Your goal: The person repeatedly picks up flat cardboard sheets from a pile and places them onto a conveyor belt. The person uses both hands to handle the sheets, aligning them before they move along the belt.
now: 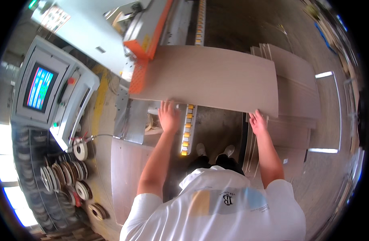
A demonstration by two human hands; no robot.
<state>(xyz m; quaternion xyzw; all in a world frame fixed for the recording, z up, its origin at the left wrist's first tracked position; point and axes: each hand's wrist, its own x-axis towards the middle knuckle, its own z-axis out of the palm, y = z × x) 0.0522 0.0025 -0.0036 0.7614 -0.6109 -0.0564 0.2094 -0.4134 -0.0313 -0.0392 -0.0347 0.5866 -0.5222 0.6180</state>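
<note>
A large flat brown-grey panel [216,76] lies across the machine in front of me. Its left end reaches under an orange guard [139,76]. My left hand [169,117] is at the panel's near edge, just right of the guard, with its fingers stretched out and apart. At the near right corner, the fingertips of my right hand [258,122] rest against the same edge, fingers extended and not wrapped round it. Below the panel, between my hands, runs a rail with yellow rollers [187,130].
Stacked panels [295,84] stand to the right, and another panel [130,176] lies at the lower left. A control console [42,88] with a lit screen is at the left. Rolls of edge-banding tape [64,174] sit on the floor below it.
</note>
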